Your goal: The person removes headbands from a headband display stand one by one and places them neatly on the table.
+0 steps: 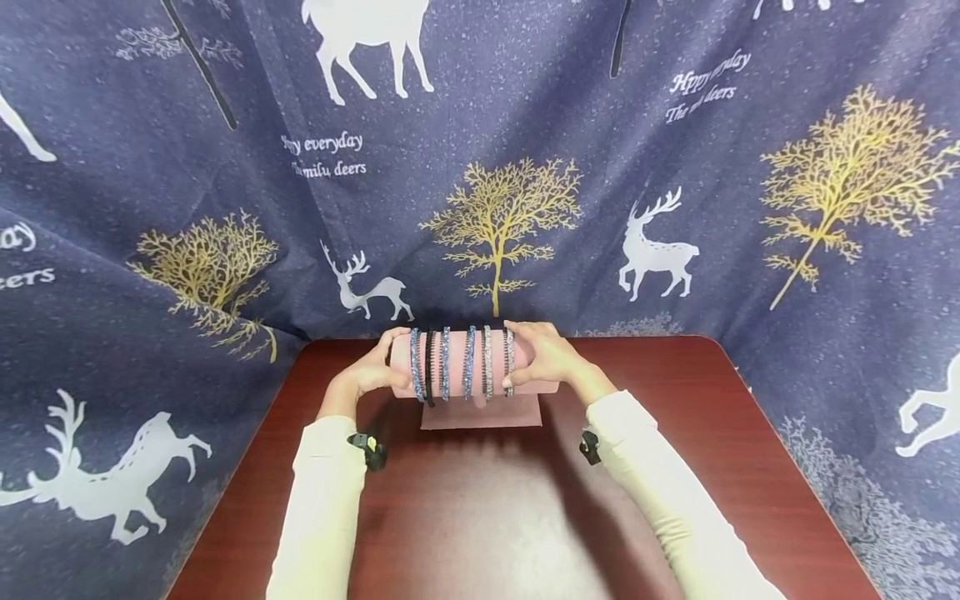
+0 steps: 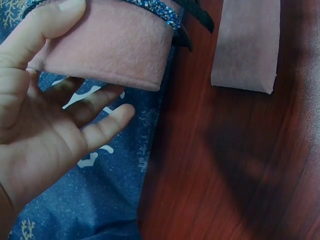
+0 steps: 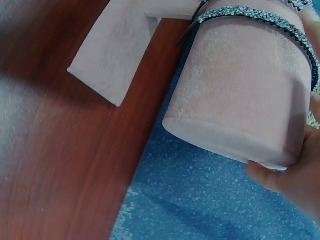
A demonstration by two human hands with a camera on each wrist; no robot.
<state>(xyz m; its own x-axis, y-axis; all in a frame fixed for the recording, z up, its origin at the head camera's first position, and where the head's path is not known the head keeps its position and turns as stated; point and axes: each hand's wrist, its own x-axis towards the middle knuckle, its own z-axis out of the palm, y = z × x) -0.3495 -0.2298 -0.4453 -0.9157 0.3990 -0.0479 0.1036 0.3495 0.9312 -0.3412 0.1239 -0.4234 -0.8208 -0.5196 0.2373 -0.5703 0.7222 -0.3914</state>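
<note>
1. A pink display stand (image 1: pixel 457 362) stands at the far side of the table, near its middle, its padded roll running left to right above a flat pink base (image 1: pixel 480 419)
2. Six headbands circle the roll; from left to right come a blue headband (image 1: pixel 416 367), a plain black headband (image 1: pixel 430 371), two more glittery blue ones, a silver headband (image 1: pixel 487 362) and the rightmost silver headband (image 1: pixel 509 358)
3. The left hand (image 1: pixel 373 371) grasps the roll's left end between thumb and fingers; whether its fingertips also touch the nearest blue band is hard to make out
4. The right hand (image 1: pixel 551 354) spans the roll's right end, its thumb and forefinger gripping the rightmost silver headband at bottom and top
5. Pale sleeves (image 1: pixel 322 492) reach in from the near side over the red-brown table (image 1: pixel 487 517)
6. A blue cloth (image 1: pixel 540 125) with white deer and golden trees hangs beyond the table's far edge
</note>
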